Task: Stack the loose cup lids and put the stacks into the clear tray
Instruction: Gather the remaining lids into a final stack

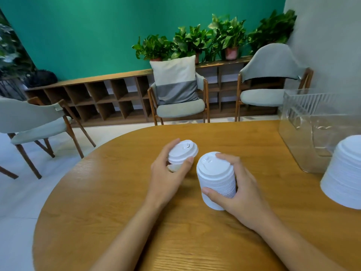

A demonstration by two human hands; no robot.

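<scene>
White lids (214, 178) on a wood-grain brown table (109, 202); teal wall (78, 36) behind.

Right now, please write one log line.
left hand: holds white plastic cup lid | right hand: grips stack of white lids | clear plastic tray: far right

Back wall (78, 36) is a flat teal-green, and it meets a plain grey wall (328, 55) at the right. A long, low wooden cubby shelf (97, 98) runs along the teal wall, its open squares mostly dark. Four leafy potted plants (226, 36) sit in a row on its top towards the right end, and a dark bag (43, 77) sits at the left end. Three wood-framed chairs with pale grey-green upholstery face in: one at the left (29, 118), one in the middle (181, 110) with a cream-and-grey cushion (175, 79) propped upright on the seat, and one at the right (269, 94). The floor (19, 182) is pale and smooth. A round-ended oak-coloured table (117, 202) fills the foreground. The light is soft and even.
</scene>
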